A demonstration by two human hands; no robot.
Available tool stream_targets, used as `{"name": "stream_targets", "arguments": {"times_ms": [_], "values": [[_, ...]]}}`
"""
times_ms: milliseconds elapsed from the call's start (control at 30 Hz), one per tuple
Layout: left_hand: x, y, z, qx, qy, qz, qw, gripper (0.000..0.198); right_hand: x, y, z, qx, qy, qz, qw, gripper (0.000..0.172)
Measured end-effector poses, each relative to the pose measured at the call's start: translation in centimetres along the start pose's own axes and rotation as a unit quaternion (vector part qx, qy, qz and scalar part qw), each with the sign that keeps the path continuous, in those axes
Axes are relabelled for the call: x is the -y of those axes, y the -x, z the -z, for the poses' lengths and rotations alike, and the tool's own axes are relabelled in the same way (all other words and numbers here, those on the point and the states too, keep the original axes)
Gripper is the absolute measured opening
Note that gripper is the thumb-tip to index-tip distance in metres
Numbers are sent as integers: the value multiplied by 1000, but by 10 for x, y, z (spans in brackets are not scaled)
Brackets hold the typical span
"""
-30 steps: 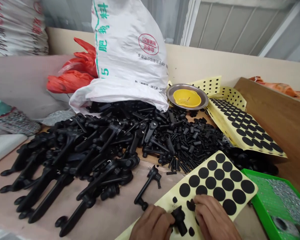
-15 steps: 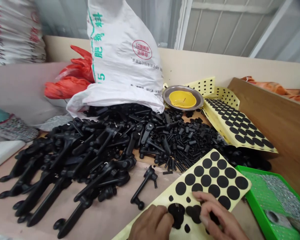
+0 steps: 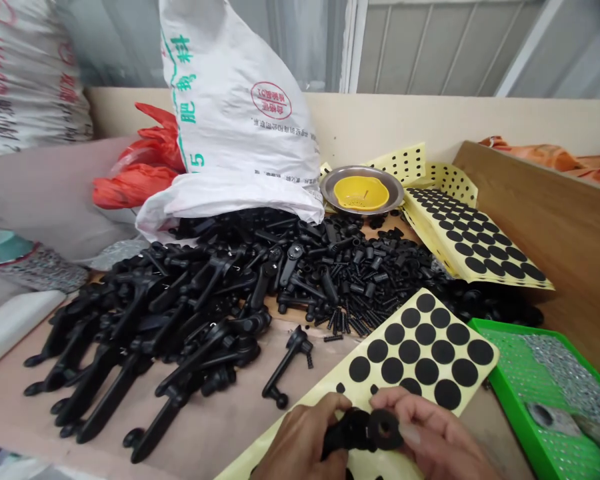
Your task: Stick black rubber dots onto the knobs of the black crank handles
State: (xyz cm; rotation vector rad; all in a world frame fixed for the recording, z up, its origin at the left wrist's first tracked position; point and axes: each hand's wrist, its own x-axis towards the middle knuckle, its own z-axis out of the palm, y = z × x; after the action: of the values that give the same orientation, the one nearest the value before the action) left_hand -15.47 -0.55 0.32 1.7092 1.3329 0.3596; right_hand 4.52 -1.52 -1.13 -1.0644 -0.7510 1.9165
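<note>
Along the near edge of the view, the left hand (image 3: 305,437) is curling its fingers around a black fitting (image 3: 347,423), and the right hand (image 3: 427,430) is pinching a round black disc (image 3: 386,429) with a lighter centre. The disc is sitting at the fitting's right end; whether the two are touching, I cannot tell. Both hands are working above a yellow sheet (image 3: 390,463), whose far part is carrying rows of black circles and whose right corner is ending just beside the green tray (image 3: 510,413). That narrow gap is leaving the right hand little sideways room at table level. Left of the sheet, a bare strip of table (image 3: 247,407) is lying open, with a single crank (image 3: 287,367) resting near the sheet's edge. Beyond, piled black handles (image 3: 180,313) and loose small parts (image 3: 370,273) are crowding the far side, while a wooden board (image 3: 540,200) is bounding the right.
</note>
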Motion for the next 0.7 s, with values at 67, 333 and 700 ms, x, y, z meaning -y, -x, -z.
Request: {"name": "stream_targets", "arguments": {"times_ms": [67,333,700], "values": [[7,-3,-6,-1,33,0,999,41,-5,-3,-2,2,5,12,1000,19],[23,-4,-18,7,228,72,971,49,-10,-4,-8,14,33,27,999,19],[18,2,-18,-16,238,78,968,49,-10,-4,-3,14,102,39,994,20]]}}
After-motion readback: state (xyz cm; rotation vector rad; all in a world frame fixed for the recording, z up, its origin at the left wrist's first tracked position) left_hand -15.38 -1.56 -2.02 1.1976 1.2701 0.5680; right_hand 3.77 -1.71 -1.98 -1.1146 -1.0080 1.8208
